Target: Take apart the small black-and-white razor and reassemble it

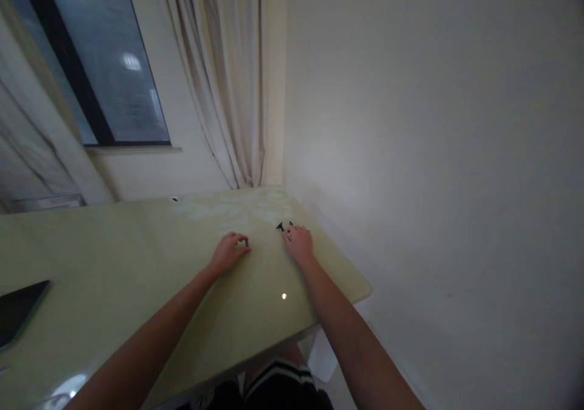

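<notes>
My left hand (229, 252) rests low over the pale yellow-green table (137, 258), its thumb and fingers pinched on a small dark piece (247, 243). To the right, my right hand (299, 243) is closed near the tabletop, and a small black T-shaped thing (280, 226) sticks out from its fingertips on the left. Another small dark bit (291, 222) shows just beyond these fingers; whether it belongs to the same thing I cannot tell. A gap of bare tabletop lies between the two hands.
A dark flat device (20, 312) lies at the table's left edge. Near the back edge is a small black-and-white item (174, 199). A wall (433, 154) runs along the right side; a curtain (228, 81) and a window (104, 57) stand behind the table.
</notes>
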The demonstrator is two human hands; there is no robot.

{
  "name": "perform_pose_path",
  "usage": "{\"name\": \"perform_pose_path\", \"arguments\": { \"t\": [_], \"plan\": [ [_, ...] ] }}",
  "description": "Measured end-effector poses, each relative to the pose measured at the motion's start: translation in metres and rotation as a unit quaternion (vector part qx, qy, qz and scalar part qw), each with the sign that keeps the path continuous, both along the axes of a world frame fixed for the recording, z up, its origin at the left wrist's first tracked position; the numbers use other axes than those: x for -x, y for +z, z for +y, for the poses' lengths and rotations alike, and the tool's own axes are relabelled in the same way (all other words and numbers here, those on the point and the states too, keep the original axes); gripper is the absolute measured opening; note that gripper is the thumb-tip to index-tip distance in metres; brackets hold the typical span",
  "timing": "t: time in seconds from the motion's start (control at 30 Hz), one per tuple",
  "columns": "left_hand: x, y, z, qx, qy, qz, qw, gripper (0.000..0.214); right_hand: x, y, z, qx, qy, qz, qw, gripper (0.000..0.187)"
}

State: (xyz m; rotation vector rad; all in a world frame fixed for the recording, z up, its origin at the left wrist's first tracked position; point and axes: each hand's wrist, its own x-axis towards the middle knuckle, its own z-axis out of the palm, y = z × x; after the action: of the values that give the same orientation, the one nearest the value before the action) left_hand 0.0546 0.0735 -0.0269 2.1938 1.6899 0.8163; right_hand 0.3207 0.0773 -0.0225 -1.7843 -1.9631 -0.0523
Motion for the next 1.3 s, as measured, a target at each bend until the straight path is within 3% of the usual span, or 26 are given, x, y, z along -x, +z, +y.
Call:
{"name": "perform_pose_path", "arguments": {
  "t": [0.2,0.3,0.37,0.57,0.67,0.8,0.9,0.97,1.1,1.2,1.3],
  "plan": [
    [0.128,-0.001,-0.012,0.022,0.146,0.017,0.989,0.038,0.018,0.004,-0.003,0.028,0.028,0.021,0.999,0.019],
    [0.163,-0.011,-0.017,0.036,0.146,0.011,0.989,0.042,0.057,0.005,-0.003,0.022,0.082,0.051,0.995,0.015],
    [0.171,-0.017,-0.022,0.031,0.134,0.006,0.990,0.043,0.097,0.005,-0.004,0.026,0.118,0.074,0.990,0.014],
    [0.167,-0.020,-0.027,0.017,0.134,-0.019,0.991,0.046,0.219,0.001,-0.015,0.068,0.119,0.149,0.979,0.016],
    [0.169,-0.022,-0.026,0.010,0.135,-0.035,0.990,0.050,0.248,-0.002,-0.023,0.080,0.113,0.164,0.977,0.020],
    [0.171,-0.023,-0.024,0.021,0.139,-0.039,0.989,0.049,0.257,-0.006,-0.025,0.083,0.098,0.168,0.977,0.024],
    [0.170,-0.022,-0.025,0.032,0.145,-0.033,0.988,0.053,0.247,-0.006,-0.018,0.067,0.104,0.167,0.978,0.021],
    [0.169,-0.021,-0.026,0.034,0.151,-0.019,0.988,0.061,0.225,-0.004,-0.010,0.046,0.094,0.163,0.981,0.019],
    [0.164,-0.019,-0.029,0.029,0.153,0.017,0.988,0.068,0.135,0.006,0.004,-0.010,0.010,0.131,0.991,0.013],
    [0.160,-0.016,-0.030,0.033,0.156,0.036,0.987,0.068,0.054,0.010,0.006,-0.029,-0.043,0.127,0.991,0.023],
    [0.151,-0.010,-0.035,0.010,0.170,0.063,0.983,0.068,0.001,0.009,0.004,-0.030,-0.071,0.133,0.988,0.029]
  ]
}}
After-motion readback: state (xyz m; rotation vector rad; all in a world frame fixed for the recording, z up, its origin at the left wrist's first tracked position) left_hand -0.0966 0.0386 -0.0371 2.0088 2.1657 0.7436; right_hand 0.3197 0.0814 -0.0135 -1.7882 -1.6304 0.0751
